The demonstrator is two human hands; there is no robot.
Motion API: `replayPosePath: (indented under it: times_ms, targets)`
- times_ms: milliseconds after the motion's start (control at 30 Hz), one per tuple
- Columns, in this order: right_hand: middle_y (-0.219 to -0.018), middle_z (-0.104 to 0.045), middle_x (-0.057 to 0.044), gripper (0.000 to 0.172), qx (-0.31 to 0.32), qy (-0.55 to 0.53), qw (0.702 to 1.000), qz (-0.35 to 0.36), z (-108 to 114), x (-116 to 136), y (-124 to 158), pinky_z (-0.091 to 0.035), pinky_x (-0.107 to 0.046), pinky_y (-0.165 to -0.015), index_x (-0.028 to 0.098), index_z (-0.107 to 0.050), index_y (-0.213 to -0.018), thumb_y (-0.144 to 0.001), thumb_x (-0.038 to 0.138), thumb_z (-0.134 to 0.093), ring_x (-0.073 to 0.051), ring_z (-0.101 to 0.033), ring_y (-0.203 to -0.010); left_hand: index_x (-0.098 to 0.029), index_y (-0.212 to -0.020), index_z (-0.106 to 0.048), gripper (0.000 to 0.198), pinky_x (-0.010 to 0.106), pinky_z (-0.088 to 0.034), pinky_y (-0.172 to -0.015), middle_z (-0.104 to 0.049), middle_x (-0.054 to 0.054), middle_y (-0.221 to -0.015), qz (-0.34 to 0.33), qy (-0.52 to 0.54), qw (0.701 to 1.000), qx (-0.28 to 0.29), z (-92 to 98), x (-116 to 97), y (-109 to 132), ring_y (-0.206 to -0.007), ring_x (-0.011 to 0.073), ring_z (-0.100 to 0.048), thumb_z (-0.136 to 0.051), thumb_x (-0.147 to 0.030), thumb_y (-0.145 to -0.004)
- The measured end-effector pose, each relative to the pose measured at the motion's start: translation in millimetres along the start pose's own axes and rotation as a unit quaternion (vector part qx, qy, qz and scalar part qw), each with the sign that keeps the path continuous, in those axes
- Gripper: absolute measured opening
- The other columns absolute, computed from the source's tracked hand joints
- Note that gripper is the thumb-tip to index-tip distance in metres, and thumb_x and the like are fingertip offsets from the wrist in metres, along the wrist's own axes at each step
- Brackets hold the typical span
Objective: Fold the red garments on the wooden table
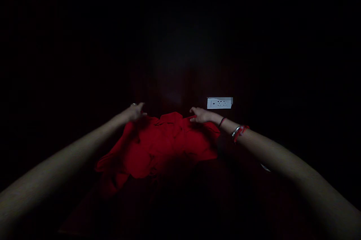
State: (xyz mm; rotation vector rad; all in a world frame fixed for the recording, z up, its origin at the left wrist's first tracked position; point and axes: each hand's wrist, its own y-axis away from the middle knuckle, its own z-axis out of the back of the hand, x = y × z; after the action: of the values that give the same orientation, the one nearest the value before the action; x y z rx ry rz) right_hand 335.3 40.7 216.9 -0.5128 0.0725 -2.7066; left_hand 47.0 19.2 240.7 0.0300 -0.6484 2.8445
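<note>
A crumpled red garment (160,146) lies spread in front of me in a very dark scene. My left hand (137,111), with a ring on one finger, rests at the garment's far left corner, its fingers bunched on the cloth. My right hand (200,115) sits at the far right corner, fingers pinched on the fabric edge. Bangles and red thread circle my right wrist (238,132). Both arms reach forward from the bottom corners of the view.
A white power strip (219,103) lies just beyond my right hand. The surface under the garment and everything around it is lost in darkness.
</note>
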Motion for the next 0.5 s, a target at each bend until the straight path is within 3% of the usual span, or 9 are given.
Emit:
replayPosePath:
  times_ms: [67,133,200,267,367,433,500]
  targets:
    - [-0.128,-0.036,-0.014,0.068,0.089,0.095,0.991,0.034,-47,-7,28,-0.041,-0.038,-0.081,0.024,-0.034,-0.127,-0.067,0.034,-0.064,-0.029,-0.044,-0.109,-0.013,-0.119,-0.045,0.053,0.035,-0.039,-0.088,-0.045,0.014,-0.125,-0.055,-0.010,0.997,0.051,-45.6,-26,45,-0.111,0.0244,-0.044,-0.058,-0.037,-0.073]
    - [-0.136,-0.024,-0.013,0.081,0.142,0.168,0.974,0.051,-85,-16,50,-0.040,-0.044,-0.082,0.032,-0.025,-0.132,-0.063,0.037,-0.067,-0.036,-0.036,-0.115,-0.025,-0.127,-0.036,0.063,0.047,-0.029,-0.095,-0.033,0.010,-0.135,-0.197,-0.053,0.972,0.118,-83.5,-46,84,-0.123,0.0300,-0.027,-0.057,-0.045,-0.070]
    - [-0.134,-0.027,-0.015,0.061,0.106,0.233,0.964,0.076,-112,-25,62,-0.041,-0.041,-0.079,0.031,-0.030,-0.130,-0.074,0.028,-0.056,-0.033,-0.039,-0.113,-0.027,-0.128,-0.035,0.063,0.050,-0.024,-0.096,-0.035,0.010,-0.134,-0.256,-0.093,0.953,0.136,-110.6,-59,108,-0.123,0.0304,-0.027,-0.058,-0.042,-0.071]
    - [-0.122,-0.040,-0.017,0.039,0.060,0.286,0.950,0.112,-122,-32,62,-0.042,-0.036,-0.076,0.023,-0.043,-0.121,-0.083,0.017,-0.040,-0.027,-0.046,-0.105,-0.023,-0.121,-0.044,0.042,0.044,-0.027,-0.096,-0.050,0.011,-0.118,-0.276,-0.134,0.943,0.128,-125.4,-62,113,-0.112,0.0246,-0.042,-0.049,-0.026,-0.079]
    - [-0.105,-0.051,-0.014,0.031,0.031,0.317,0.936,0.152,-108,-40,50,-0.041,-0.030,-0.070,0.017,-0.050,-0.109,-0.085,0.012,-0.031,-0.021,-0.053,-0.091,-0.018,-0.109,-0.052,0.032,0.036,-0.035,-0.087,-0.057,0.012,-0.100,-0.275,-0.179,0.940,0.091,-123.3,-46,92,-0.093,0.0191,-0.053,-0.035,-0.010,-0.083]
    - [-0.103,-0.052,-0.013,0.029,-0.013,0.310,0.939,0.149,-78,-45,36,-0.040,-0.028,-0.068,0.018,-0.048,-0.109,-0.085,0.014,-0.032,-0.019,-0.054,-0.085,-0.016,-0.107,-0.052,0.033,0.034,-0.038,-0.082,-0.054,0.013,-0.103,-0.245,-0.200,0.946,0.065,-105.2,-20,69,-0.092,0.0195,-0.053,-0.034,-0.007,-0.081]
    - [-0.103,-0.051,-0.012,0.027,-0.092,0.282,0.948,0.114,-34,-50,22,-0.040,-0.028,-0.068,0.019,-0.048,-0.108,-0.086,0.016,-0.033,-0.019,-0.054,-0.084,-0.016,-0.107,-0.052,0.033,0.032,-0.039,-0.081,-0.053,0.013,-0.104,-0.200,-0.214,0.955,0.050,-75.3,15,44,-0.091,0.0191,-0.053,-0.034,-0.006,-0.081]
